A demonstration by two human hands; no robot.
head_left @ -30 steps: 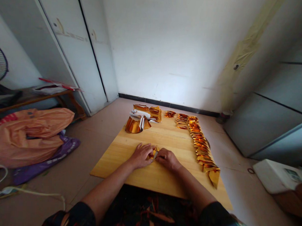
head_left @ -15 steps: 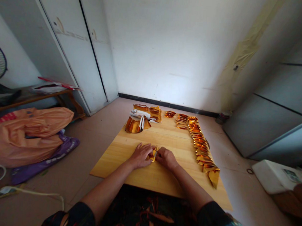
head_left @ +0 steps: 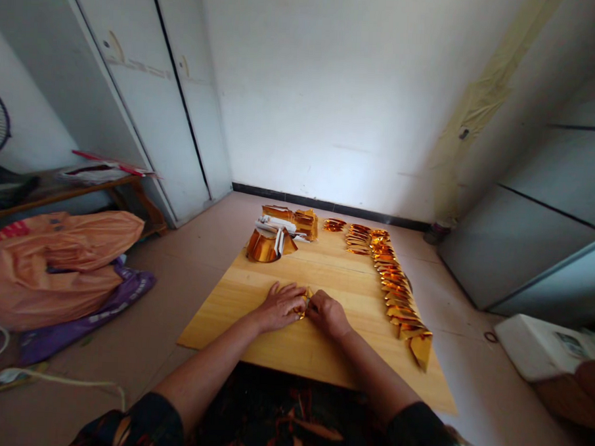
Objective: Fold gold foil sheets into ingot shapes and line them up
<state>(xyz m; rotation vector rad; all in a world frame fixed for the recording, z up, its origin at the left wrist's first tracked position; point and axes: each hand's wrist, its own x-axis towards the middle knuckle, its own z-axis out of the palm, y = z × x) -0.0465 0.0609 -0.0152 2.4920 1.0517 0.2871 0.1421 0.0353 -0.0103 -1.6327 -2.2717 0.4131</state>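
My left hand (head_left: 280,306) and my right hand (head_left: 327,313) meet at the middle of a low wooden board (head_left: 272,340), both pinching a small gold foil paper piece (head_left: 306,298) between them. Most of that piece is hidden under my fingers. A long row of folded gold foil pieces (head_left: 396,290) runs along the board's right side. At the far left of the board lies a pile of gold foil sheets (head_left: 277,235), some curled.
An orange plastic sack (head_left: 59,258) over a purple bag lies on the floor at the left, with a white cord near it. A white box (head_left: 538,345) sits on the floor at the right. White cabinet doors (head_left: 150,98) stand behind.
My right hand has slid slightly left, closer to my left hand, over the foil piece. Everything on the board stays in place.
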